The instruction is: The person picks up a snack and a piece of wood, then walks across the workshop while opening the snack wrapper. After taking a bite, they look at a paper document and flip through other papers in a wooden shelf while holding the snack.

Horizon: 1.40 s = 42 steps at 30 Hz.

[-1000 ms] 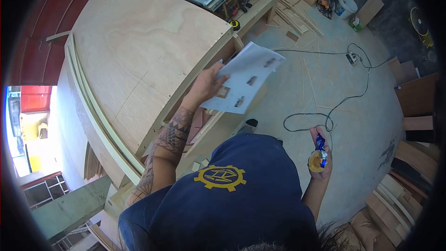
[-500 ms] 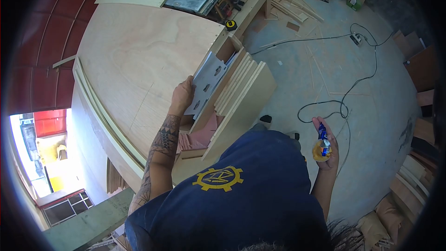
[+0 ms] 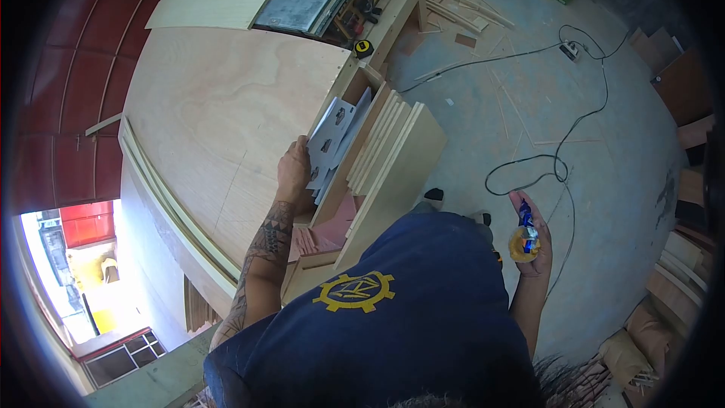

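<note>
My left hand (image 3: 293, 172) is closed on the near edge of pale grey-white sheets (image 3: 325, 143) with dark printed shapes. These sheets stand tilted in a narrow open wooden compartment (image 3: 371, 75) along the side of the plywood-topped bench (image 3: 219, 98). Held out over the floor, my right hand (image 3: 542, 253) has its fingers around a shiny blue packet (image 3: 526, 219). A round yellowish-tan thing (image 3: 516, 248) sits in the same palm, under the packet.
Upright boards (image 3: 408, 143) lean beside the compartment, with pink sheets (image 3: 336, 223) near them. A tape measure (image 3: 363, 48) and a machine with metal tables (image 3: 302, 0) are at the bench's far end. A black cord (image 3: 559, 159) loops over the floor. Wood strips (image 3: 468, 11) lie beyond.
My left hand has shifted slightly down and left, and the sheets now stand more upright and fanned apart. The right hand keeps its hold. The view has tilted a little.
</note>
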Tool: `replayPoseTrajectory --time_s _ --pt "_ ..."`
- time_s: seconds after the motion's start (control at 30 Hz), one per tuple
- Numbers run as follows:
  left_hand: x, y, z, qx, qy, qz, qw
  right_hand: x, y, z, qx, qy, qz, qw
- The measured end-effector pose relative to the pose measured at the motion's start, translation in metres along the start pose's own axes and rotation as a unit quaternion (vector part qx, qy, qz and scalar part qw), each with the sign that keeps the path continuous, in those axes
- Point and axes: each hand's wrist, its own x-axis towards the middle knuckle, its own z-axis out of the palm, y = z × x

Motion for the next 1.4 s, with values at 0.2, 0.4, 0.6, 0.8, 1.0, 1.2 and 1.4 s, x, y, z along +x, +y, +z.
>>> replayPoseTrajectory --time_s 0.2,0.4,0.6,0.8,1.0,1.2,1.4 --pt "-0.009 0.007 0.008 -0.005 -0.016 0.047 0.999 0.003 0.002 0.004 0.01 -0.002 0.0 1.0" --pt "-0.02 0.011 0.013 -0.006 -0.085 0.064 0.994 0.005 0.003 0.005 0.019 -0.007 -0.007 1.0" --pt "-0.008 0.01 0.019 -0.024 -0.081 0.054 0.995 0.007 0.005 0.002 0.033 -0.018 -0.013 0.999" --pt "0.005 0.009 0.025 -0.003 -0.076 0.059 0.995 0.008 0.003 0.006 0.039 -0.018 -0.015 0.999" --pt "0.005 0.014 0.04 -0.048 -0.123 0.078 0.988 0.005 0.002 0.009 0.042 0.002 -0.015 0.999" --pt "0.023 -0.019 0.115 -0.06 -0.054 0.096 0.992 0.004 0.01 0.002 0.076 -0.01 -0.016 0.997" --pt "0.03 -0.028 0.144 -0.03 -0.094 0.086 0.991 -0.001 0.008 0.004 0.156 -0.005 -0.023 0.988"
